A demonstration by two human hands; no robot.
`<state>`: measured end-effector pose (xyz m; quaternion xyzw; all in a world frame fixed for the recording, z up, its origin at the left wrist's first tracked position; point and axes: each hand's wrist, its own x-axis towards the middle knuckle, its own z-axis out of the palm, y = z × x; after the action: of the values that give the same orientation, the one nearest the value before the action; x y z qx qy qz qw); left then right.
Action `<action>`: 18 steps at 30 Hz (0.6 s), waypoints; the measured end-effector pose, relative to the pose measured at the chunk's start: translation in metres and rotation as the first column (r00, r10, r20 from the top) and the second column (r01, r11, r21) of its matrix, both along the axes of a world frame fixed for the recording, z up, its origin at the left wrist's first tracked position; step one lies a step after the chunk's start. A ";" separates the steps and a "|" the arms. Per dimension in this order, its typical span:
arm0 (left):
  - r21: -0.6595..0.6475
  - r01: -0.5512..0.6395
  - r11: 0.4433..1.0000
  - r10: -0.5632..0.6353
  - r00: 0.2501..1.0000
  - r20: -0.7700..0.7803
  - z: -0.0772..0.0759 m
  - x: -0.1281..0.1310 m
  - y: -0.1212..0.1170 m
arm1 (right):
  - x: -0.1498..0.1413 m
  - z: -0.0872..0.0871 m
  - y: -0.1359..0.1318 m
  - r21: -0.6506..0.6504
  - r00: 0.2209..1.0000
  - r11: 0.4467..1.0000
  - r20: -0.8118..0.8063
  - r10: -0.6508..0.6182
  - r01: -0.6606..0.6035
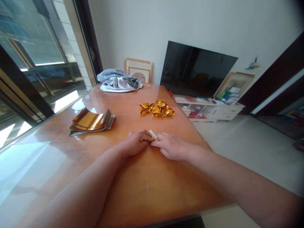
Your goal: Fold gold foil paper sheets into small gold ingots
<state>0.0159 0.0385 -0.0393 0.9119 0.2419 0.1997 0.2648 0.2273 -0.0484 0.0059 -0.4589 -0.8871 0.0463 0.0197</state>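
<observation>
Both hands meet low over the wooden table (pixel 152 177), fingertips almost touching. Between them is a small folded piece of gold foil paper (pixel 153 134), its pale back side showing. My left hand (pixel 140 141) pinches its left side, and my right hand (pixel 172 145) is closed on its right side; most of the paper is hidden by the fingers. Left of the hands lies a curled stack of gold foil sheets (pixel 91 119) with pale undersides. Just beyond the hands sits a heap of crumpled, folded gold foil pieces (pixel 158 108).
Folded grey clothing (pixel 120 80) lies at the table's far end. Framed pictures (pixel 139 69) lean on the wall behind it. A large television (pixel 197 69) stands over a white cabinet (pixel 209 109) to the right, past the table edge. Glass doors (pixel 42 47) are at left.
</observation>
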 end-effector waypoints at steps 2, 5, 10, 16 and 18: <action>0.003 -0.008 1.000 0.008 1.000 0.008 -0.001 0.001 0.000 | 0.000 -0.001 0.000 0.003 1.000 1.000 0.008 0.000 0.000; 0.008 -0.021 1.000 0.021 1.000 0.007 -0.004 0.001 0.000 | 0.001 -0.001 -0.002 0.013 1.000 1.000 0.017 0.005 -0.005; 0.004 -0.028 1.000 0.028 1.000 0.000 -0.007 0.002 0.002 | 0.005 -0.001 -0.008 0.054 0.997 0.999 0.075 -0.009 0.005; -0.012 -0.039 0.999 0.038 0.999 -0.024 -0.005 0.003 0.002 | 0.013 -0.001 -0.017 0.044 0.993 0.998 0.107 -0.045 0.040; -0.012 -0.042 0.999 0.042 0.999 -0.029 -0.004 0.003 0.002 | 0.015 -0.001 -0.020 0.048 0.993 0.997 0.102 -0.063 0.059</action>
<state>0.0187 0.0403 -0.0433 0.9077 0.2658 0.1906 0.2628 0.2425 -0.0684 0.0047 -0.4869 -0.8733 0.0018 -0.0143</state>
